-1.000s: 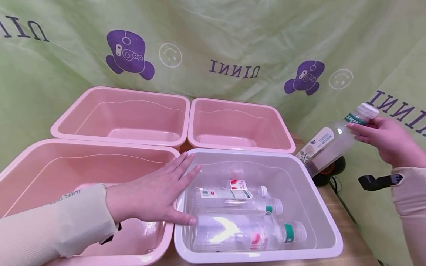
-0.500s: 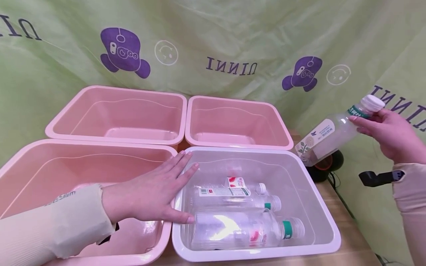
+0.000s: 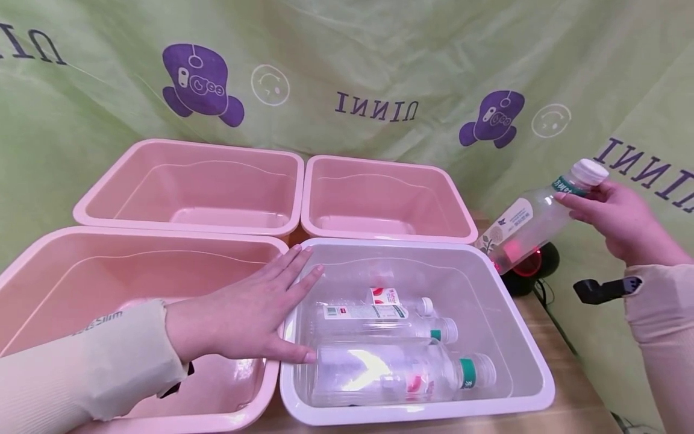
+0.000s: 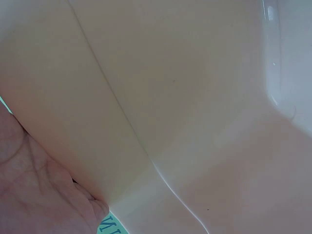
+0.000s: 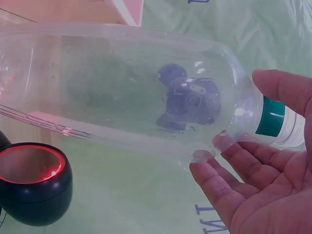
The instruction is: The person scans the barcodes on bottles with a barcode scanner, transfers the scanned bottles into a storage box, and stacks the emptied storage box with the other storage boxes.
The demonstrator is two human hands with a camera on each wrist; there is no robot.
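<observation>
My right hand (image 3: 631, 220) grips a clear bottle (image 3: 534, 220) by its neck, just under the white cap, at the right of the head view. The bottle tilts, its base down beside the white bin's right rim. In the right wrist view, thumb and fingers (image 5: 226, 183) hold the bottle (image 5: 122, 92) near its green neck band. My left hand (image 3: 244, 310) rests with spread fingers over the left rim of the white bin (image 3: 434, 415). Several clear bottles (image 3: 379, 374) lie on their sides in that bin. The left wrist view shows part of the left hand (image 4: 44, 185) beside a bin wall.
Three pink bins stand around the white one: front left (image 3: 162, 232), back left (image 3: 217, 150) and back right (image 3: 379, 164). A black round device (image 3: 531, 271) with a red-lit ring sits at the right on the wooden table (image 3: 564, 367), before a green curtain (image 3: 325, 36).
The right hand and its bottle rose slightly to the right, then came back left and down a little. Red light now shows on the bottle's lower part. The left hand keeps its place on the rim.
</observation>
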